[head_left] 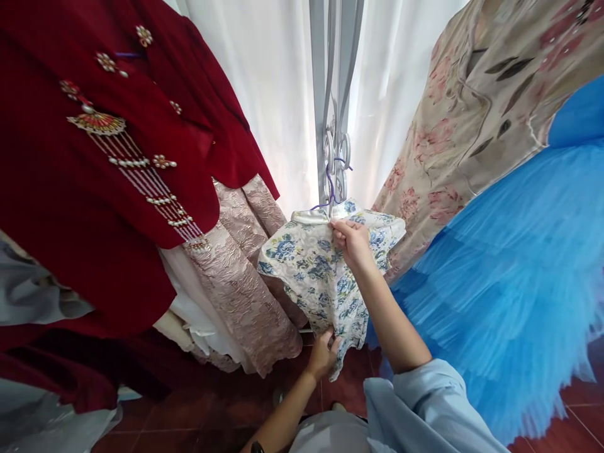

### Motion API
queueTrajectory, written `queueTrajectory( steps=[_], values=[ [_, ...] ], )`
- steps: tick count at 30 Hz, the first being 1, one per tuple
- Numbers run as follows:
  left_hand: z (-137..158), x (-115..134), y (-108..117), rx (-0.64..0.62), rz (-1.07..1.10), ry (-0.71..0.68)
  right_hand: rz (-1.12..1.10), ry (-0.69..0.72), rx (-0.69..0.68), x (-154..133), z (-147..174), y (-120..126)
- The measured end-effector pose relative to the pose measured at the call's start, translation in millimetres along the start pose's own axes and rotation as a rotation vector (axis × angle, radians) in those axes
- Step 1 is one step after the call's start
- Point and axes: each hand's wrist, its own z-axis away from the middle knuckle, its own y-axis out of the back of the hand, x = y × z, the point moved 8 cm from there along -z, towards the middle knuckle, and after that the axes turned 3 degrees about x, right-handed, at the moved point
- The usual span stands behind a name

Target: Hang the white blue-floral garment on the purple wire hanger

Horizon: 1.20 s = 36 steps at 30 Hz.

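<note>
A white short-sleeved blouse [306,264] with blue flowers hangs in front of me on a purple hanger [331,189]. The hanger's hook is on the curled part of a grey metal stand [343,148]. My right hand [352,242] pinches the blouse's front edge just below the collar, fingers closed. Lower down, my left hand [323,353] grips the blouse's front near the hem, its fingers closed on the cloth.
On the left hang a dark red jacket [189,119] with beaded ornaments and a pink brocade garment [245,289]. To the right are a beige floral dress [438,138] and a blue tulle dress [495,283]. White curtains [264,75] hang behind, above a reddish tiled floor [189,415].
</note>
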Motion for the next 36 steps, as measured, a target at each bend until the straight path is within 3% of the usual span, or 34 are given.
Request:
queueTrajectory(
  steps=[5, 8, 10, 13, 14, 16, 18, 20, 22, 27, 31, 36],
  values=[
    [-17, 1, 13, -0.088, -0.099, 0.013, 0.009, 0.105, 0.024, -20, 9, -4],
    [-41, 32, 50, -0.071, -0.132, -0.031, 0.071, 0.176, 0.023, -28, 17, -1],
    [-61, 90, 88, 0.033, -0.199, -0.222, 0.117, 0.181, 0.011, -28, 21, 1],
    [-79, 221, 143, 0.232, -0.214, -0.717, 0.164, 0.18, -0.01, -23, 22, 3],
    [-85, 261, 160, 0.318, -0.21, -0.822, 0.173, 0.191, -0.013, -22, 23, 3],
    [-107, 320, 178, 0.357, -0.267, -0.853, 0.184, 0.225, -0.01, -21, 24, 2],
    [-133, 356, 173, 0.202, -0.345, -0.83, 0.204, 0.256, 0.004, -21, 25, 3],
    [-155, 366, 158, 0.005, -0.424, -0.765, 0.243, 0.281, 0.021, -21, 25, 5],
    [-167, 366, 149, -0.082, -0.474, -0.739, 0.29, 0.294, 0.035, -21, 21, 8],
    [-174, 370, 150, 0.033, -0.48, -0.878, 0.369, 0.252, 0.087, 2, 5, 25],
    [-179, 373, 164, 0.151, -0.518, -0.903, 0.568, 0.175, 0.189, 72, 24, 61],
    [-174, 359, 172, 0.074, -0.512, -0.899, 0.761, -0.041, 0.311, 182, 99, 119]
  ],
)
